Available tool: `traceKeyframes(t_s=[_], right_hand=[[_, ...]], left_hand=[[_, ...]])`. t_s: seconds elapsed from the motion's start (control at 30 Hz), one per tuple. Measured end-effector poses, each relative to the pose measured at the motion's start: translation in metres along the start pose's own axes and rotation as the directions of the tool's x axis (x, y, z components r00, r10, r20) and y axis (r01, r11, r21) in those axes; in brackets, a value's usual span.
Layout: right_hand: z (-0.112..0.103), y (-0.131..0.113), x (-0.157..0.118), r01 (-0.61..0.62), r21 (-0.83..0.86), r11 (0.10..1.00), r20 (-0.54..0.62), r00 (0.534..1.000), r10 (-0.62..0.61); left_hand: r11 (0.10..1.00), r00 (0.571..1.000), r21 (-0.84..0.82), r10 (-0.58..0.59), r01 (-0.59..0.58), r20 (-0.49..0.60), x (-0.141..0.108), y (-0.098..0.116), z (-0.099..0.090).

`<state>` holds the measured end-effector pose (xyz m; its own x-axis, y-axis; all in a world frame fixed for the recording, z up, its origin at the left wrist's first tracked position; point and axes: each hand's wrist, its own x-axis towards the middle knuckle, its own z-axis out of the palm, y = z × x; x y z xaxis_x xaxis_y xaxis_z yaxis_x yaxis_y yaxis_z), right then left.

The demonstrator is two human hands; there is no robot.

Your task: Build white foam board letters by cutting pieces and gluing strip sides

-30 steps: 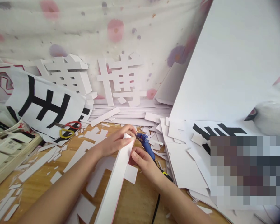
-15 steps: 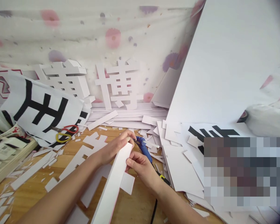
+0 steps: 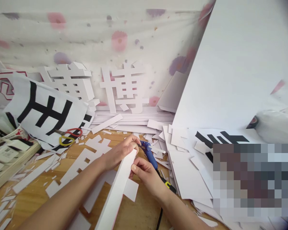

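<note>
Strip of white board (image 3: 120,187), one: held aslant over the wooden counter (image 3: 139,212), near end running out of sight, pink showing along its lower right edge; square tab (image 3: 131,190) jutting from its right side. Left hand (image 3: 121,152), one: fingers folded over the far end and clamped on it. Right hand (image 3: 146,175), one: thumb and forefinger pinched on the right edge, between tab and far end. Change over the last second: strip drawn slightly back from the blue glue gun (image 3: 150,156), which lies just beyond the hands; both grips kept, so I judge this adjusting or pressing, not release. Also noted: scissors (image 3: 69,135), at left; cut-out character (image 3: 110,95), standing against the flowered curtain (image 3: 86,41)
</note>
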<state>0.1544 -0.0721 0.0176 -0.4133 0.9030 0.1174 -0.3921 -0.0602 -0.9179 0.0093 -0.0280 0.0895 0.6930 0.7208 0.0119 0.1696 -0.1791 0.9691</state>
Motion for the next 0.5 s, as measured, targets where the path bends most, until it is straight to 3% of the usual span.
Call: traceKeyframes(t_s=[0.2, 0.33, 0.5], right_hand=[[-0.0013, 0.0043, -0.0005, -0.001, 0.071, 0.997, 0.02, 1.0, 0.0], [0.0012, 0.001, -0.002, -0.014, 0.089, 0.996, 0.031, 0.999, 0.012], [0.0021, -0.0032, -0.0016, 0.005, -0.054, 0.999, -0.016, 1.0, -0.006]], left_hand=[[0.999, 1.0, -0.036, 0.019, -0.019, -0.002, 0.0002, -0.0002, -0.0018], [1.0, 1.0, 0.029, 0.01, -0.011, 0.005, 0.0, 0.0006, -0.0026], [0.997, 1.0, 0.08, 0.017, -0.016, -0.015, 0.0021, -0.0026, 0.0001]])
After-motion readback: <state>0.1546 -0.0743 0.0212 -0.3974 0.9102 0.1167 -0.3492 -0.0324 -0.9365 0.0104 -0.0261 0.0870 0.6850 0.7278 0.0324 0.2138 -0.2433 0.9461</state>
